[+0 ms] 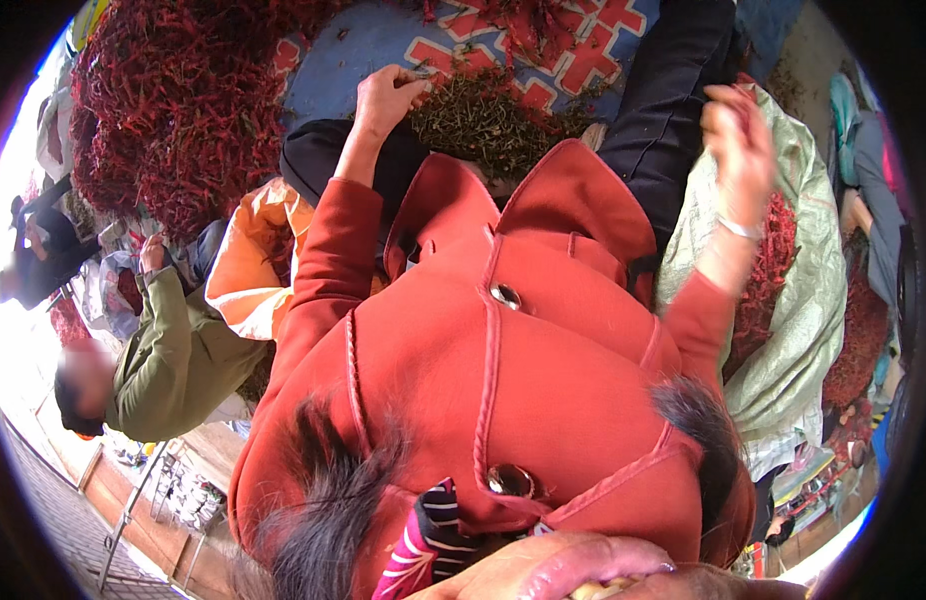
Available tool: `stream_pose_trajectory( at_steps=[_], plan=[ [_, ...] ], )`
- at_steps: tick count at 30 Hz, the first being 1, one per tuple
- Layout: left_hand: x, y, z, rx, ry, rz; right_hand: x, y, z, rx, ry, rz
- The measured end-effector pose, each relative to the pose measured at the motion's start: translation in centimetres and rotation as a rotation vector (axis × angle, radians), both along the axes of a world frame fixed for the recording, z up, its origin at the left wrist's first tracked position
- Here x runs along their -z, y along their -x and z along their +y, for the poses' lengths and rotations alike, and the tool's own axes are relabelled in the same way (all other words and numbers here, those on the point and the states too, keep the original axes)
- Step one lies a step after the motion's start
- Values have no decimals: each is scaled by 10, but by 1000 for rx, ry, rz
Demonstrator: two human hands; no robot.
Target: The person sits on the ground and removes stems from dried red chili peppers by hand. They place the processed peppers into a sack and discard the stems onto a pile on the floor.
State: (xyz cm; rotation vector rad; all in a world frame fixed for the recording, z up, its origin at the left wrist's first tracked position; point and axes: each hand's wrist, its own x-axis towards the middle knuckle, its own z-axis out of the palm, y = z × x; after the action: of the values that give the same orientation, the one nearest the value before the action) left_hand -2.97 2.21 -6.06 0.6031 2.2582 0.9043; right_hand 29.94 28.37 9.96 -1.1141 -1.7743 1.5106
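My left hand hovers over the edge of a heap of dry brown-green stems, thumb and fingertips pinched together. Whether something small sits between them, I cannot tell. On the other side, my right hand is blurred by motion above a pale green woven sack. Its fingers are too smeared to show a hold. Dried red chillies fill the sack's open mouth beneath my wrist. The stem heap lies between my legs on a blue sheet with red printed characters.
A large mound of dried red chillies rises at the front left. An orange-lined sack stands by my left elbow. A person in an olive jacket sits close on my left. Further chillies lie beyond the sack on the right.
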Motion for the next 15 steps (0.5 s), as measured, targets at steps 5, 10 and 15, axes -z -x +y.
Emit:
stream_pose_trajectory(
  at_steps=[5,10,15],
  plan=[
    [19,7,-5,483,-55,378,-29,-209,51,-49,-644,-1019],
    [37,-19,58,308,-125,344,-63,-224,38,-99,-734,-1294],
    [57,-50,125,341,202,342,3,-80,34,-6,-1035,-585]
  ],
)
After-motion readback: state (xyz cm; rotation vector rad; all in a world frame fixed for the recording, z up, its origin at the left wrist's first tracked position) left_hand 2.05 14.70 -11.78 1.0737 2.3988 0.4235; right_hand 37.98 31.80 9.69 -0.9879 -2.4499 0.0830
